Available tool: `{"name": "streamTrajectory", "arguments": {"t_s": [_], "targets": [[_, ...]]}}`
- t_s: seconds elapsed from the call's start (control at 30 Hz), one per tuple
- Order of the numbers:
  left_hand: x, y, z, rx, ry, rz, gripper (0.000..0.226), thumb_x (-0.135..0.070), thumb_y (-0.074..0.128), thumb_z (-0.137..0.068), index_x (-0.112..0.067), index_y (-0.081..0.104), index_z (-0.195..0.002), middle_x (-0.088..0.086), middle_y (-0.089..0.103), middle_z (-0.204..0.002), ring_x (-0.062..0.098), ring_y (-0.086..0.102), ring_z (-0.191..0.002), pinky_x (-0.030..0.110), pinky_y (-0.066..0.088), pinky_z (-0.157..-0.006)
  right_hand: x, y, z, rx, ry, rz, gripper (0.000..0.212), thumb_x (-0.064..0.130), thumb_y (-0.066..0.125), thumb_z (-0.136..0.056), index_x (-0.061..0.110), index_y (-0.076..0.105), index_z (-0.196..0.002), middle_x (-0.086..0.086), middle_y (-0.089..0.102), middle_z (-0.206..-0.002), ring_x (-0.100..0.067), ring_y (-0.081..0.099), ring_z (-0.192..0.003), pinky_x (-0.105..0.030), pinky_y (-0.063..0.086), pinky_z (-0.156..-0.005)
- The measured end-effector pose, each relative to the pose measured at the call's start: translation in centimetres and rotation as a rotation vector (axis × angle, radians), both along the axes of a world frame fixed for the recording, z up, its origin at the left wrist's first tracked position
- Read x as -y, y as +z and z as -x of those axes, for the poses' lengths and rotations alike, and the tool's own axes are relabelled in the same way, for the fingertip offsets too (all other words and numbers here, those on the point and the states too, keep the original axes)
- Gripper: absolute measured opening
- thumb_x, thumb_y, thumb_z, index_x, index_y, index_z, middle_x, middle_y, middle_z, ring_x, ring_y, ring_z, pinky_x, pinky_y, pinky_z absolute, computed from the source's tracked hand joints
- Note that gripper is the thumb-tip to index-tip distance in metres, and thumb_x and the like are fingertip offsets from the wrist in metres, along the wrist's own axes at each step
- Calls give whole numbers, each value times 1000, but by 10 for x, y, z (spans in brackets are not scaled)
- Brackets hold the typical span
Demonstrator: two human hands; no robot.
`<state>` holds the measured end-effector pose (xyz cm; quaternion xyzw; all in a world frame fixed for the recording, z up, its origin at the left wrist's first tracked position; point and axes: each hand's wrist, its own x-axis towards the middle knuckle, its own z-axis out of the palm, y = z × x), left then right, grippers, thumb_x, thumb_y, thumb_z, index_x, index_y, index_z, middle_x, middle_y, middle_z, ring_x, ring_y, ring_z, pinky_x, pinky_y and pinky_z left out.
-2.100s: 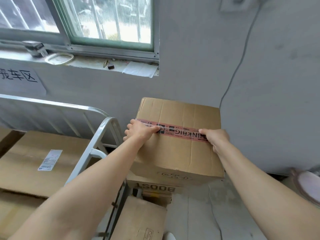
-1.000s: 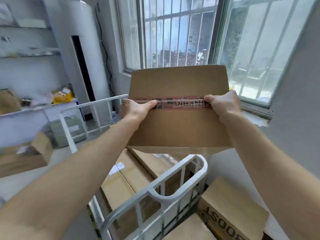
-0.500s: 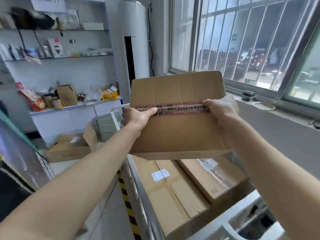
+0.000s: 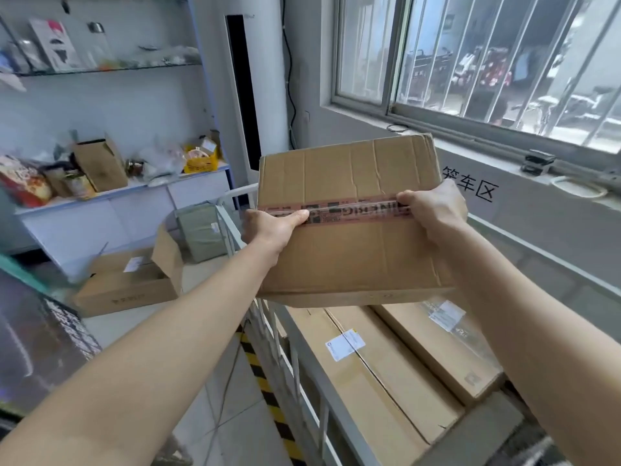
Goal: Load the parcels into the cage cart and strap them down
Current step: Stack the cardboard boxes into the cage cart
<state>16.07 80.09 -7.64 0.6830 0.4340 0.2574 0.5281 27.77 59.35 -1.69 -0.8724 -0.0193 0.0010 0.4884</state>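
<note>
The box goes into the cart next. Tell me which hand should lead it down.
Probably right: the right hand grips the box above the loaded parcels; the left hand sits over the cart rail.

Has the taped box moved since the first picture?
Yes. The taped box sat on a stack outside the cart; now the left hand and right hand hold it above the flat boxes inside it.

Matt, creased cardboard box (image 4: 349, 250) with glossy printed tape (image 4: 353, 210); smooth painted metal cart rail (image 4: 289, 334).
</note>
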Motion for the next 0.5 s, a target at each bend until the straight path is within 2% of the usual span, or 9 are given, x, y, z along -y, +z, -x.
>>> {"name": "streamTrajectory", "arguments": {"t_s": [0.13,0.37,0.5], "targets": [[-38,-13,-32,-4,-48,44,124,-50,83,-62,-3,8,-149,13,28,-150,31,34,-135,45,33,-110,-36,-10,-32,-1,-2,37,63,40,73,-76,7,47,-123,-11,60,-120,-32,56,-112,-36,47,-90],[-129,-40,-121,-53,-34,67,124,-53,84,-56,-4,15,-145,14,33,-146,34,37,-132,49,35,-107,-127,-41,-129,-35,-2,41,63,43,75,-72,9,51,-120,-11,62,-117,-31,58,-111,-37,48,-92],[-183,-58,-170,-99,-9,77,124,-48,82,-65,-3,2,-149,14,27,-151,33,30,-137,48,30,-111,-189,-68,-190,-69,25,40,62,42,76,-71,11,53,-120,-9,62,-120,-31,58,-112,-34,46,-93]]}}
